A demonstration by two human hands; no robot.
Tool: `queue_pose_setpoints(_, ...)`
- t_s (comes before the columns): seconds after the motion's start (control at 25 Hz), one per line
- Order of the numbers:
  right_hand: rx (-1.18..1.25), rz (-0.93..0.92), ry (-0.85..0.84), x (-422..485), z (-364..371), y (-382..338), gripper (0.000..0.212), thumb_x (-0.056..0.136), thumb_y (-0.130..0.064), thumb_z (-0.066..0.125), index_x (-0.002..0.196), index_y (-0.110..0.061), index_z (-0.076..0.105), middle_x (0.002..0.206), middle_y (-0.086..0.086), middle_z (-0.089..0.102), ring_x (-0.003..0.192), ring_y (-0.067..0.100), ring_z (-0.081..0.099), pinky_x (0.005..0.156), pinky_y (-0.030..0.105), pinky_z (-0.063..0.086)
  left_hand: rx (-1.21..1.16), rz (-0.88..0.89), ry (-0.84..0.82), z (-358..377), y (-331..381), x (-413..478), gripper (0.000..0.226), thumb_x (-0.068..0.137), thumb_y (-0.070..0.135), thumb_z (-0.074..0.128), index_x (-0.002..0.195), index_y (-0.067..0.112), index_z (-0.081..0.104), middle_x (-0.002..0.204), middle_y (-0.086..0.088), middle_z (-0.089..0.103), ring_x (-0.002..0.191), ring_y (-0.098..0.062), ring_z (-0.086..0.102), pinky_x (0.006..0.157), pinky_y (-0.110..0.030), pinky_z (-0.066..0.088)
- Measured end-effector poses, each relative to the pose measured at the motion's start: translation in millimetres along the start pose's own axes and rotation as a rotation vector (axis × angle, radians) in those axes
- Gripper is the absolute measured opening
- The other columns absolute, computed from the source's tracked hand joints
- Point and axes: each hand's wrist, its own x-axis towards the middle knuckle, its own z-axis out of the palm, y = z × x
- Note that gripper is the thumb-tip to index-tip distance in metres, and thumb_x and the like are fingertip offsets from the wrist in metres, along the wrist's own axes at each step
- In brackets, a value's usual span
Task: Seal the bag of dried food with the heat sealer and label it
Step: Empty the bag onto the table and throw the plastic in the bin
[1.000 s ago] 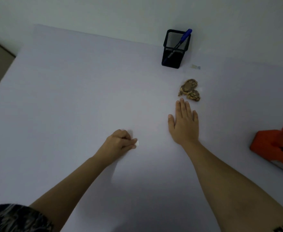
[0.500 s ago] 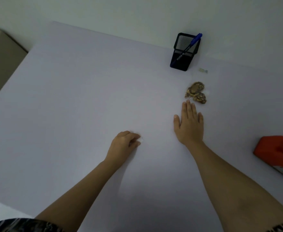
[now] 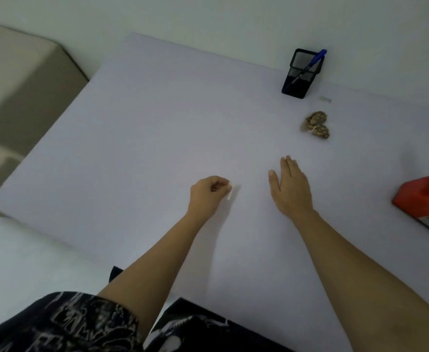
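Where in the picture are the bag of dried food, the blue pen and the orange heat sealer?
bag of dried food (image 3: pixel 316 127): head view, middle of the brown contents.
blue pen (image 3: pixel 309 65): head view, mid-barrel, inside the black mesh holder.
orange heat sealer (image 3: pixel 419 194): head view, its orange base at the right edge.

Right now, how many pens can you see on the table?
1. A blue pen stands tilted in the black mesh holder at the table's far edge. The mesh is see-through and shows no others.
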Motion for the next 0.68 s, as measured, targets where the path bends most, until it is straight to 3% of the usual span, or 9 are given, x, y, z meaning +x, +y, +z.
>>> queue_pose_setpoints(0.16,0.092,-0.062,-0.086,-81.5,23.6,-52.8,0.057,0.098,-0.036,0.032,0.145,-0.007,0.018,0.156,0.01,0.016,0.144,0.022,0.012,0.117,0.037,0.01,-0.146,-0.151,0.162,-36.6,-33.2,-55.9,0.009,0.084,0.023,0.066,0.089,0.016,0.069,0.081,0.0,0.069,0.083,-0.018,0.067,0.078,-0.027,0.051)
queue_pose_setpoints(0.32,0.14,-0.191,-0.13,-147.3,59.9,-103.1,0.059,0.097,-0.041,0.028,0.145,-0.009,0.02,0.155,0.008,0.018,0.144,0.02,0.014,0.116,0.033,0.011,-0.2,-0.275,0.391,-72.4,-84.4,-119.1,0.012,0.086,0.023,0.064,0.09,0.012,0.068,0.08,-0.001,0.069,0.08,-0.018,0.066,0.067,-0.018,0.047)
queue_pose_setpoints(0.48,0.201,-0.39,-0.232,-213.7,97.3,-139.9,0.072,0.087,-0.053,0.012,0.143,-0.012,0.026,0.153,0.004,0.025,0.141,0.017,0.02,0.113,0.025,0.011,-0.308,-0.416,0.654,-95.6,-133.4,-200.8,0.012,0.086,0.026,0.063,0.083,0.014,0.065,0.075,0.001,0.068,0.077,-0.016,0.064,0.068,-0.023,0.047)
queue_pose_setpoints(0.68,0.261,-0.543,-0.381,-283.7,136.9,-169.2,0.059,0.091,-0.046,0.022,0.139,-0.014,0.035,0.143,0.001,0.041,0.132,0.014,0.035,0.108,0.021,0.021,-0.328,-0.561,0.805,-116.8,-184.2,-276.2,0.013,0.086,0.027,0.063,0.081,0.015,0.066,0.077,-0.002,0.069,0.078,-0.018,0.064,0.071,-0.027,0.048)
